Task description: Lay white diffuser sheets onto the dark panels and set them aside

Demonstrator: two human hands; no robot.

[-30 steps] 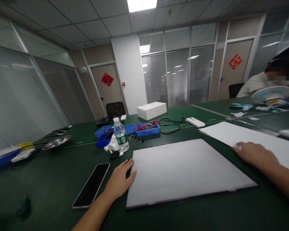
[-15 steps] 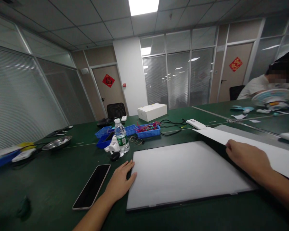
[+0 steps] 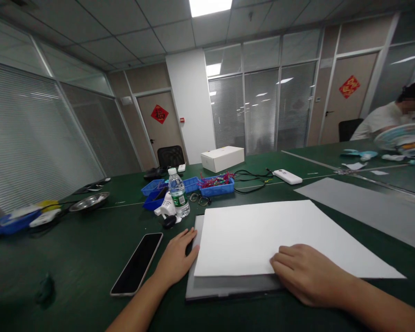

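A white sheet [image 3: 256, 235] lies over a flat grey panel with a dark rim [image 3: 224, 291], whose left and near edges show beneath it. The sheet reaches past the panel on the right. My right hand [image 3: 300, 272] is closed on the sheet's near edge, fingers curled and thumb hidden. At the panel's left edge my left hand [image 3: 178, 258] rests with its fingers apart, thumb touching the edge. A black-screened smartphone [image 3: 137, 265] lies on the table left of that hand.
Beyond the panel stand a water bottle [image 3: 178, 193], blue trays [image 3: 217, 189] and a white box [image 3: 222, 159]. A grey sheet [image 3: 363, 207] lies at right. Glasses [image 3: 200, 199] and a black mouse [image 3: 169, 222] are nearby. A person [image 3: 383, 121] sits at far right.
My right hand has brought the white sheet leftward from the right side and laid it over the panel. The grey sheet at right is now uncovered. My left hand stays at the panel's edge.
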